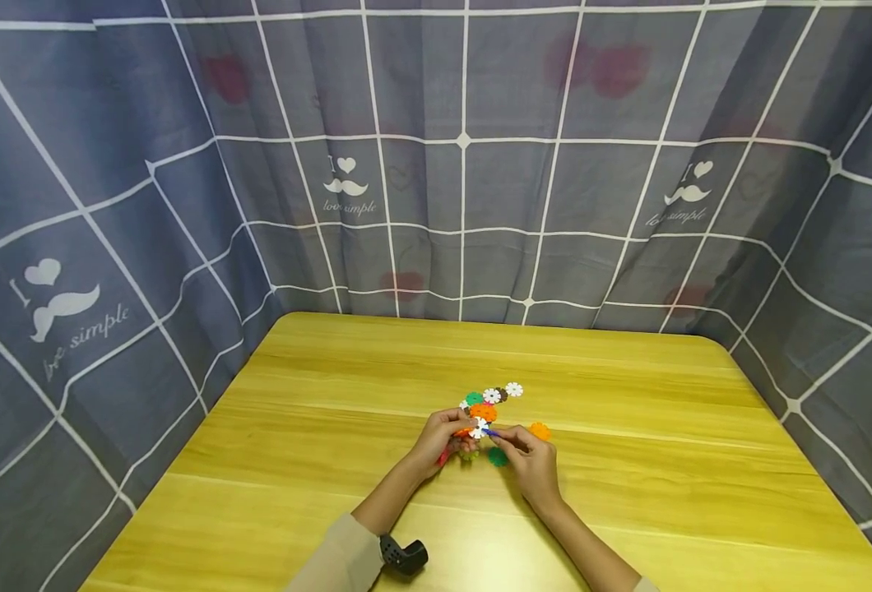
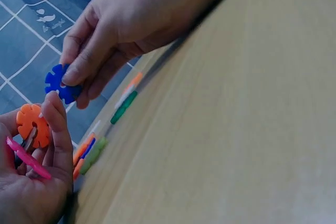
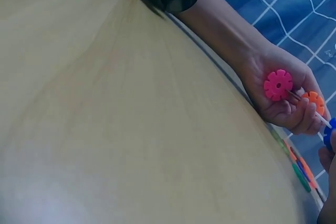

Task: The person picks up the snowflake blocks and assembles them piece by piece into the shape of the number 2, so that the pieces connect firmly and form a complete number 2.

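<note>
My left hand grips a small chain of notched plastic snowflake discs above the table. In it are a pink disc, an orange disc, a white disc and a dark piece between pink and orange. From the right, my right hand pinches a blue disc between thumb and fingers. The blue disc meets the edge of the white one; how deep their slots engage cannot be told. Part of the chain is hidden by the left fingers.
Loose discs lie around the hands: a green one, an orange one, a yellow-green one, and several more beyond, including a white one. A black wrist device sits on the left forearm. A gridded curtain surrounds the wooden table.
</note>
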A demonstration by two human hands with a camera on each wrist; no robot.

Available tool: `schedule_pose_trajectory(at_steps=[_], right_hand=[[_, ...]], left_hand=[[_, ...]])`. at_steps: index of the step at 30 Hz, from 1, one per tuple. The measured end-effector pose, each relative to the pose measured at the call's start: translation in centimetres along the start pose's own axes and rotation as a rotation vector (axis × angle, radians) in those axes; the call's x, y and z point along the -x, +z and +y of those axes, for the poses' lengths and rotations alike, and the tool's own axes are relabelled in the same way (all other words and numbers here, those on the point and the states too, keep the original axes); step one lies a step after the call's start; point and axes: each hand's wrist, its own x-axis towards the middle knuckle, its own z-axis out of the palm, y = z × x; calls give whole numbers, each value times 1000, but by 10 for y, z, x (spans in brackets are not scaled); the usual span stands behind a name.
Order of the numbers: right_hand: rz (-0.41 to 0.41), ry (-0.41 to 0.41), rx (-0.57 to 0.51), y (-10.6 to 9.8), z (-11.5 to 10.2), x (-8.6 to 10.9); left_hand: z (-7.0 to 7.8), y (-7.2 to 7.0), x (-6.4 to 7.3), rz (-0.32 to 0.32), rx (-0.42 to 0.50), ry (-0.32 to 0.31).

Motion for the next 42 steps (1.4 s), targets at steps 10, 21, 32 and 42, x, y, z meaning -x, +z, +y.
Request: schedule_pose_trajectory(at_steps=[10,21,32,42], right_hand=[[-26,-15,11,5,25,2],[-10,127,284,-12,35,12],[-170,99,468,-16,31,23],[-111,260,165,-11,27,21]], left_hand=[[3,3,-1,58,71,22],[2,0,-9,121,255,10],[3,-1,-8,85,260,-12],[4,-8,-4,65,203,-148]])
